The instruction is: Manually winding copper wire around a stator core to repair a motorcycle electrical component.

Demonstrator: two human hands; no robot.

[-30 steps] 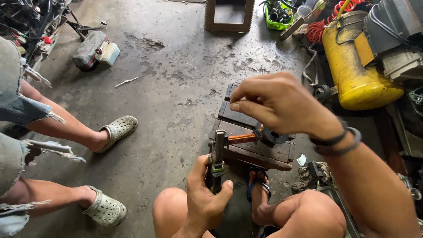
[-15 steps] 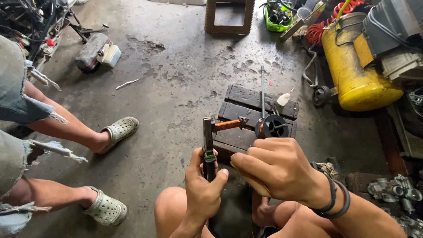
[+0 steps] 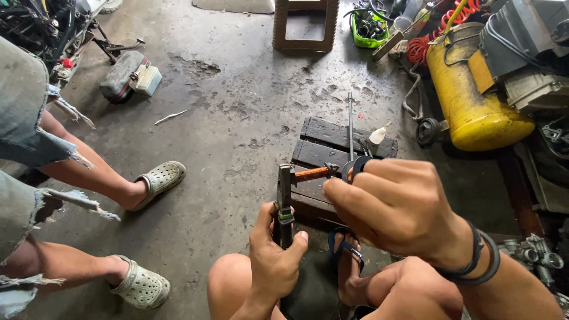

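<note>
- Left hand (image 3: pixel 274 261) is gripping the upright dark tool handle (image 3: pixel 284 204), fingers wrapped around it.
- Right hand (image 3: pixel 396 207), at the handle's three o'clock, is pinching a black ring (image 3: pixel 354 168) above the wooden block (image 3: pixel 332 145).

Count, head view: two hands at work, left hand (image 3: pixel 274 261) and right hand (image 3: pixel 396 207). One dark hand tool (image 3: pixel 284 204). One dark wooden block (image 3: pixel 332 145). One yellow tank (image 3: pixel 468 95). Two pale clogs (image 3: pixel 160 178). One brown stool (image 3: pixel 305 24).
</note>
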